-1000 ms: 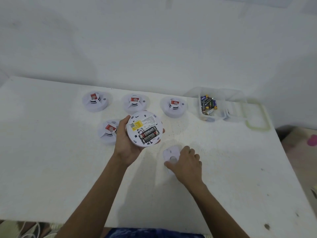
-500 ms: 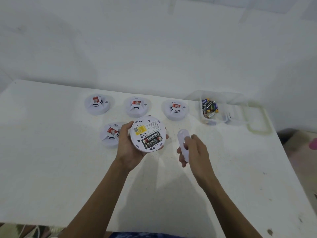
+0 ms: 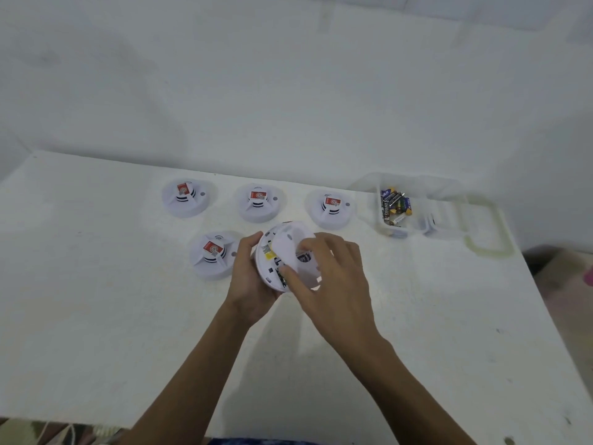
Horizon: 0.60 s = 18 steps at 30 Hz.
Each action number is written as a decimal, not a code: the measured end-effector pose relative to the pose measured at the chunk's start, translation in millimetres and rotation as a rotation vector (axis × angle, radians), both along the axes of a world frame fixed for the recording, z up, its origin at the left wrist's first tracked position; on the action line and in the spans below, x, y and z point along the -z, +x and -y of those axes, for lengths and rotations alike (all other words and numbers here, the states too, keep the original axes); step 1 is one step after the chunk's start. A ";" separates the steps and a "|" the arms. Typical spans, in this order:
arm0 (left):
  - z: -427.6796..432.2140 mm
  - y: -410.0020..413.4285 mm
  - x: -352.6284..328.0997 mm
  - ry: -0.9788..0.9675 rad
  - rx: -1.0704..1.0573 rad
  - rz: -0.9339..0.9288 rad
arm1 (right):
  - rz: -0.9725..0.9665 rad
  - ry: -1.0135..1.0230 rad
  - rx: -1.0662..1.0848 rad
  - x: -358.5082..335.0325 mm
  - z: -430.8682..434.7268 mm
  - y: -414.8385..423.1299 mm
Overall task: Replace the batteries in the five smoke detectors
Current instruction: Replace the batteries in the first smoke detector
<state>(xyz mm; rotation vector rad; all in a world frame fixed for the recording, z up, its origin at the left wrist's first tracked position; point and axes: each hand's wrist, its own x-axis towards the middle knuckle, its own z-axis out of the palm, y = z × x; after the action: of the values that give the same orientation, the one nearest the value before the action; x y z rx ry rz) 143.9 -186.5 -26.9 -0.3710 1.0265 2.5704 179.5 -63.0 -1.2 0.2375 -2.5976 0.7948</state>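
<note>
I see the left hand (image 3: 248,277) holding a round white plastic smoke detector (image 3: 268,263) a little above the white table (image 3: 96,300), tilted, with the flat underside turned up to the person. The grip of this hand is curled round the left rim of the detector.

The right hand (image 3: 332,279) holds a white plastic battery cover (image 3: 290,248) over that underside. Its grip pinches the cover, the thumb at the near edge and the fingers over the far edge. I cannot tell if the cover is fully seated. At the cover's edge a part of a black battery (image 3: 282,278) shows.

Just left of the left grip, a white smoke detector with a red sticker (image 3: 211,255) sits dome up on the table. Beyond both grips three more stand in a row: the left detector (image 3: 185,198), the middle detector (image 3: 259,202) and the right detector (image 3: 330,207). To the right of the right grip and farther back, well apart, is a clear plastic box (image 3: 383,228) with loose batteries (image 3: 394,205) in it. Beside the box lies a clear lid with a pale green rim (image 3: 487,250).
</note>
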 end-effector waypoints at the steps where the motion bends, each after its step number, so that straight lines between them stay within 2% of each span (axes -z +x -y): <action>1: -0.5 0.4 0.9 -0.010 -0.007 -0.005 | -0.049 0.033 0.007 2.7 1.4 -1.5; 3: -1.1 1.1 1.7 -0.026 -0.005 -0.013 | -0.119 0.083 0.012 6.9 3.6 -3.6; 7: -3.1 2.3 -0.5 -0.057 0.030 -0.054 | -0.101 0.159 0.019 11.2 6.3 -0.7; 18: -2.4 -2.5 11.8 -0.099 -0.023 -0.047 | -0.082 0.139 0.031 10.5 7.8 -1.4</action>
<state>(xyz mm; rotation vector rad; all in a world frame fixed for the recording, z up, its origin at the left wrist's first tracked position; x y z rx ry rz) 141.4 -184.1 -38.7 -0.3516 1.1763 2.5664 178.2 -70.8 -11.7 0.2642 -2.5752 0.5825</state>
